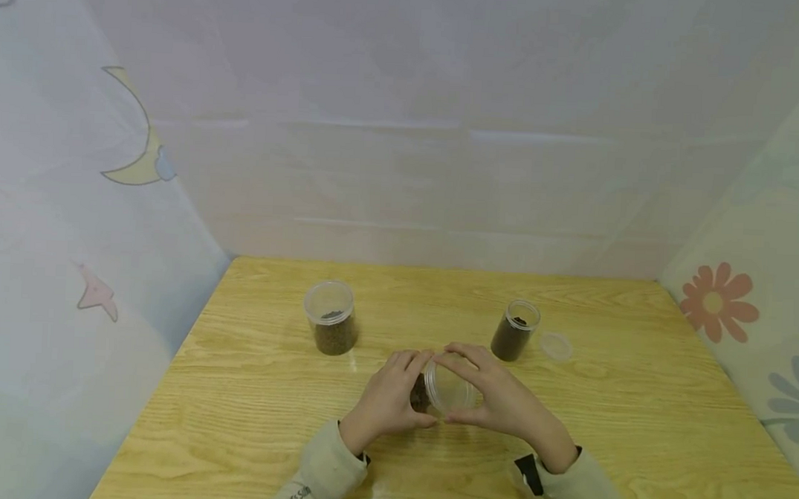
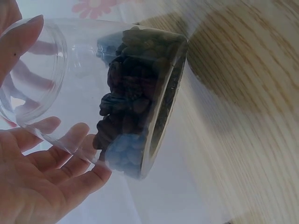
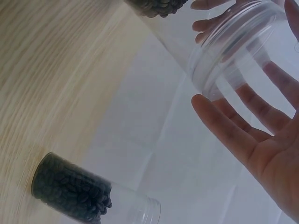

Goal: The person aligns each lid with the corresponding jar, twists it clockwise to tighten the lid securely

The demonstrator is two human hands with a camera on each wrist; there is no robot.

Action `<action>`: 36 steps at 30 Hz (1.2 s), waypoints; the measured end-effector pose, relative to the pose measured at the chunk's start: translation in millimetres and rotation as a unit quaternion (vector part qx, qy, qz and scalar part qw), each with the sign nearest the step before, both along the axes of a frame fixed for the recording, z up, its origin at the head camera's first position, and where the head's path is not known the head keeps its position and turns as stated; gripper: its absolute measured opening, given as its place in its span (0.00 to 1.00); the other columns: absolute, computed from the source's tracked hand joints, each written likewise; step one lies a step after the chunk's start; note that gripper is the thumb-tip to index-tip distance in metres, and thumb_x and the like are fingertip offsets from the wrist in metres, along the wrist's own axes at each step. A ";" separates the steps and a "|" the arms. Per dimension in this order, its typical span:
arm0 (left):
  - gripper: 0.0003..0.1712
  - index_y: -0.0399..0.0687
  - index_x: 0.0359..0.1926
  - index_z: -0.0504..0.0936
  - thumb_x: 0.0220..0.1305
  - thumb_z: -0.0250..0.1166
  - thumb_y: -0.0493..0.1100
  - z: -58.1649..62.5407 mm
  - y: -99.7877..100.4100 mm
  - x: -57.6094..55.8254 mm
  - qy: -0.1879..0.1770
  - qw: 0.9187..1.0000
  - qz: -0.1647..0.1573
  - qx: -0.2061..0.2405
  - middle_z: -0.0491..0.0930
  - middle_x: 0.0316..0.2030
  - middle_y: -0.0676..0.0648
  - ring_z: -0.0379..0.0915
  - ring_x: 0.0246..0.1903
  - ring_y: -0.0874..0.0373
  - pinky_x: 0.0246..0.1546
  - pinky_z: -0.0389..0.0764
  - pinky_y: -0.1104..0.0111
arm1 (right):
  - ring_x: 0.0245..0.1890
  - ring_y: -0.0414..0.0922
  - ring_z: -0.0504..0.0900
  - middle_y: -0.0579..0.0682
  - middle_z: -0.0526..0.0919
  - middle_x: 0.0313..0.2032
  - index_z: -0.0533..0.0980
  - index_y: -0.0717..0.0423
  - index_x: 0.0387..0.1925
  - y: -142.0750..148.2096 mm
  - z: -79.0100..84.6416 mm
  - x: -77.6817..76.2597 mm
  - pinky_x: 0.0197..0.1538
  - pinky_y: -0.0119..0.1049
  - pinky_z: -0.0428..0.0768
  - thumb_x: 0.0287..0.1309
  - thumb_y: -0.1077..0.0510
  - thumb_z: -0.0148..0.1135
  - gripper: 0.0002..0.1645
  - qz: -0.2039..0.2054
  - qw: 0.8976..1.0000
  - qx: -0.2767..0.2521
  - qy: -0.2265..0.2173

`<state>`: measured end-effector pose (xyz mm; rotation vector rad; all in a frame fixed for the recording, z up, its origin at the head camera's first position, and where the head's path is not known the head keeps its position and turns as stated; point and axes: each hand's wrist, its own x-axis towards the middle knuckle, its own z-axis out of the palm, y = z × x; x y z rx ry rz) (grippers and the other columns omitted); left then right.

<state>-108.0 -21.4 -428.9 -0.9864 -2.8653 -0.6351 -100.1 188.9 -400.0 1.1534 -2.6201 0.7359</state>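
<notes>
A clear plastic jar [image 2: 84, 93] with dark lumpy pieces [image 2: 131, 84] in its lower part stands at the front middle of the table. My left hand [image 1: 393, 394] holds it round the side, thumb and fingers on opposite walls. Curled round the clear lid [image 1: 452, 389] at its top is my right hand [image 1: 500, 395]. In the right wrist view, the fingers [image 3: 254, 109] of that hand spread along the lid's ridged rim. Whether the lid sits fully on the jar, I cannot tell.
Farther back on the left stands a wide lidless jar [image 1: 334, 332], partly filled with dark grains. A narrower lidless jar [image 1: 512, 340] of dark beans is at the back right, with a small clear lid [image 1: 556, 346] lying beside it. Printed cloth surrounds the wooden table [image 1: 232, 391].
</notes>
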 end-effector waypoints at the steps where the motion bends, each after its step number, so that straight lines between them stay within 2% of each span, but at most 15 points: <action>1: 0.55 0.43 0.65 0.61 0.38 0.76 0.59 0.2 0.0 0.1 0.001 1.000 -0.001 0.001 0.68 0.55 0.43 0.65 0.53 0.50 0.48 0.75 0.60 | 0.56 0.54 0.68 0.58 0.68 0.58 0.67 0.52 0.61 -0.2 -0.1 0.0 0.49 0.50 0.75 0.35 0.45 0.75 0.48 -0.004 1.000 0.000 -0.005; 5: 0.55 0.42 0.64 0.61 0.38 0.76 0.59 0.2 -0.3 0.1 0.004 1.000 -0.003 0.004 0.68 0.55 0.43 0.65 0.53 0.50 0.49 0.74 0.61 | 0.55 0.55 0.68 0.57 0.68 0.57 0.67 0.51 0.62 -0.9 -0.6 0.0 0.49 0.51 0.75 0.37 0.44 0.74 0.48 -0.015 1.000 -0.002 -0.017; 13: 0.55 0.42 0.64 0.61 0.38 0.76 0.59 1.0 -0.8 -0.6 0.009 1.000 -0.007 0.005 0.69 0.55 0.43 0.66 0.53 0.49 0.49 0.74 0.61 | 0.54 0.55 0.69 0.59 0.69 0.56 0.67 0.52 0.62 -1.0 -0.9 -0.6 0.47 0.51 0.75 0.37 0.43 0.73 0.48 -0.012 1.000 -0.001 -0.006; 22: 0.55 0.43 0.64 0.61 0.38 0.76 0.59 1.6 -0.7 -0.4 0.007 1.000 -0.005 -0.002 0.69 0.55 0.43 0.65 0.54 0.50 0.50 0.74 0.62 | 0.56 0.57 0.68 0.60 0.67 0.58 0.65 0.51 0.63 -0.3 -2.6 0.9 0.48 0.53 0.75 0.34 0.43 0.75 0.52 -0.012 1.000 0.000 -0.020; 28: 0.55 0.43 0.64 0.61 0.38 0.76 0.59 0.8 -0.3 -0.5 0.007 1.000 -0.005 -0.002 0.68 0.55 0.43 0.65 0.54 0.50 0.50 0.74 0.62 | 0.55 0.59 0.69 0.61 0.68 0.57 0.65 0.51 0.63 -1.1 -0.8 2.2 0.48 0.55 0.74 0.37 0.43 0.74 0.50 -0.021 0.999 0.002 -0.031; 36: 0.56 0.42 0.65 0.61 0.38 0.76 0.59 0.5 0.1 -0.8 0.007 1.000 -0.004 0.002 0.69 0.55 0.43 0.65 0.53 0.49 0.50 0.74 0.62 | 0.51 0.58 0.73 0.62 0.72 0.53 0.67 0.55 0.61 -4.1 2.4 2.3 0.46 0.54 0.76 0.37 0.41 0.73 0.49 -0.041 0.999 0.012 -0.018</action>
